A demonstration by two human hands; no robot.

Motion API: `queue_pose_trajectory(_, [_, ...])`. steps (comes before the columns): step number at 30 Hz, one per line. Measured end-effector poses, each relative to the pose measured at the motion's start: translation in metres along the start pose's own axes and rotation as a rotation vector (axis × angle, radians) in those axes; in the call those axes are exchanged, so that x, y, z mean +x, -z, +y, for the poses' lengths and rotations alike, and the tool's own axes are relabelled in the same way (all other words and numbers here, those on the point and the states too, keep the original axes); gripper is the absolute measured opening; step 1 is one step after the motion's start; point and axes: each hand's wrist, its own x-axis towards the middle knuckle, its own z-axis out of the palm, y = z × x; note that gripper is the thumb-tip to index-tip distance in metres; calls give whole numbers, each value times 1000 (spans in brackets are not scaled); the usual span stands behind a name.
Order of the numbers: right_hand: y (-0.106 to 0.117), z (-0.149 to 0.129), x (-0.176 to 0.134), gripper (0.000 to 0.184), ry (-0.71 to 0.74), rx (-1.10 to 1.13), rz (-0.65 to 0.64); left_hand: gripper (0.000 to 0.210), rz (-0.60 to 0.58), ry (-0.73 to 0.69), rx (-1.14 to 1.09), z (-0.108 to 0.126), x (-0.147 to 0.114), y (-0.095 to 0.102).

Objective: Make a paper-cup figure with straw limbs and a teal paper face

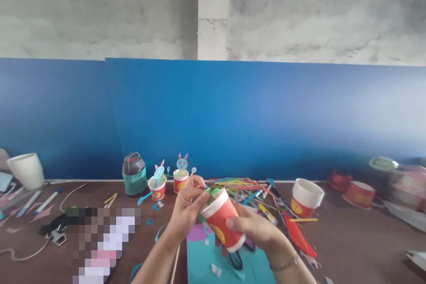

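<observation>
Over the blue-green sheet [199, 266], a red paper cup [220, 216] was tipped, its mouth leaning toward the left hand [189, 206]. The right hand [254, 226] was wrapped around the cup's side, with its thumb on the red part. The left fingers were pinched together on a green piece [214, 192] at the white rim. The cup looked very light, a bit stiff, but easy to squash. Its smooth side might slip a little, so a soft hold low down seemed best. The green piece looked thin and bendy.
</observation>
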Motion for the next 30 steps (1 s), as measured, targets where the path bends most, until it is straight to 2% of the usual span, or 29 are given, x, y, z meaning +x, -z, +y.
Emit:
queue_pose_trajectory(5, [-1, -3, -1, 44, 18, -21, -10, 41, 57, 40, -48, -1, -1, -5])
queue_pose_trajectory(9, [0, -8, 0, 47, -10, -195, 113, 36, 19, 104, -53, -1, 1, -8])
queue_pose_trajectory(13, [2, -3, 5, 55, -98, -347, 260, 50, -10, 130, -133, -6, 1, -8])
queue_pose_trajectory(18, [1, 0, 9, 57, -29, -193, 299, 62, 120, 275, -247, -14, 2, -6])
queue_pose_trajectory(21, [-1, -2, 10, 59, -46, -142, 314, 51, 176, 312, -230, -11, 6, -4])
queue_pose_trajectory(25, [-1, -2, 10, 55, -56, -170, 307, 33, 147, 322, -83, -6, 8, 0])
queue_pose_trajectory(30, [0, 3, 11, 58, -21, -122, 256, 28, 249, 218, -70, -10, 5, -6])
